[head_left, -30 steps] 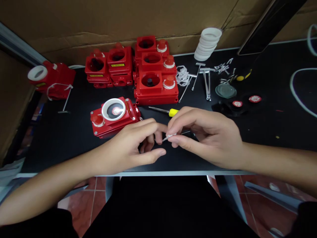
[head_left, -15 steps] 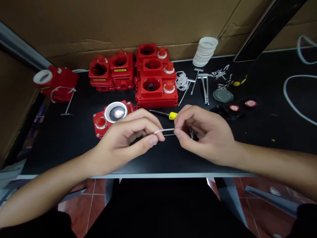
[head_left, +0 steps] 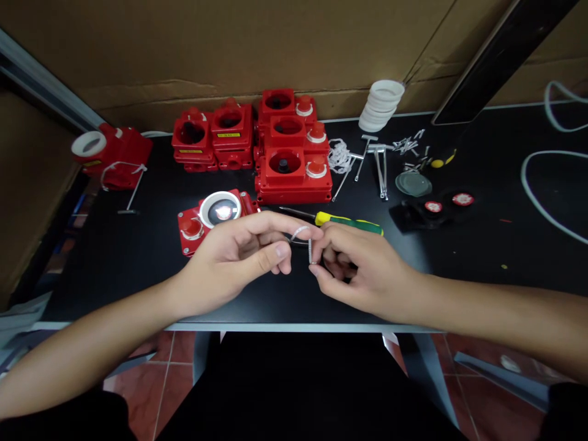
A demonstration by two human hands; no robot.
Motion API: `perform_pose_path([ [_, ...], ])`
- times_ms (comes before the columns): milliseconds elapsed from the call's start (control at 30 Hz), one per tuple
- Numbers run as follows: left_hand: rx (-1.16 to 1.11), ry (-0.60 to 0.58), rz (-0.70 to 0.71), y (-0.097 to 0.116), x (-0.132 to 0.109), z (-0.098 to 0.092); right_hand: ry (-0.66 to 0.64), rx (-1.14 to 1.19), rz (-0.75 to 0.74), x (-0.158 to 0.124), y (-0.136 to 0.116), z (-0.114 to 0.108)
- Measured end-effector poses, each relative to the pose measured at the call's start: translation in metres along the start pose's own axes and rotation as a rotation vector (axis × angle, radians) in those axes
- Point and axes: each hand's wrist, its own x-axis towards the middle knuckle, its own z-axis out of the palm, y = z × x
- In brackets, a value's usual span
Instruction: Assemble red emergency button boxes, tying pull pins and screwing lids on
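A thin white cord runs between my two hands, over the middle of the table. My left hand grips it near the thumb and curled fingers, with the index finger stretched out under a bend of the cord. My right hand pinches the cord's lower part between thumb and fingertips. A thin line shows behind the cord, partly hidden by the fingers. Just beyond my left hand lies a red box with a white ring. Beyond my right hand is a yellow and green screwdriver.
Several red boxes stand at the back, another at left. White rings are stacked near the wall. Tangled cord, metal T-shaped hammers, small metal parts, clear discs and red-white round pieces lie right.
My right hand has moved slightly left and down, close to my left fingertips. The cord, stretched nearly straight before, now bends over my left index finger. The screwdriver's handle has come into view.
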Motion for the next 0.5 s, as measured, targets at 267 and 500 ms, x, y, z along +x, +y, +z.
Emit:
perform_pose_path([
  [267,0.061,-0.014,0.058,-0.003,0.001,0.001,0.021,-0.075,-0.140,-0.001,0.005,-0.001],
  [500,0.544,0.019,0.324,-0.012,0.001,0.003,0.009,-0.337,-0.382,-0.003,-0.001,-0.003],
])
